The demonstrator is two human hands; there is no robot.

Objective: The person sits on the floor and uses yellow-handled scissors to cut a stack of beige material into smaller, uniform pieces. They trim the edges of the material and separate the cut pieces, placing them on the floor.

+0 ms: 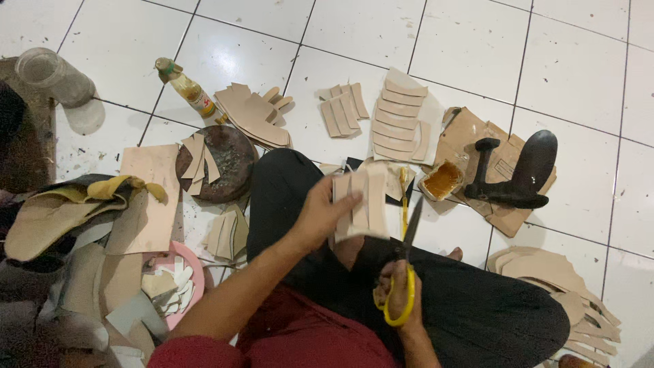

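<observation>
My left hand (321, 217) grips a small stack of tan leather pieces (361, 203) held above my knee in black trousers. My right hand (400, 293) holds yellow-handled scissors (407, 262), fingers through the loops. The dark blades point up toward the right edge of the stack; whether they touch it I cannot tell. I sit cross-legged on a white tiled floor (565, 75).
Fanned stacks of cut tan pieces (400, 116) lie ahead, more at left (253, 114) and lower right (558, 279). A black iron shoe last (518, 174) stands on cardboard beside an open glue tin (443, 179). A round dark block (221, 162), a small bottle (185, 87), a clear jar (51, 75) and a pink tray of scraps (174, 283) sit left.
</observation>
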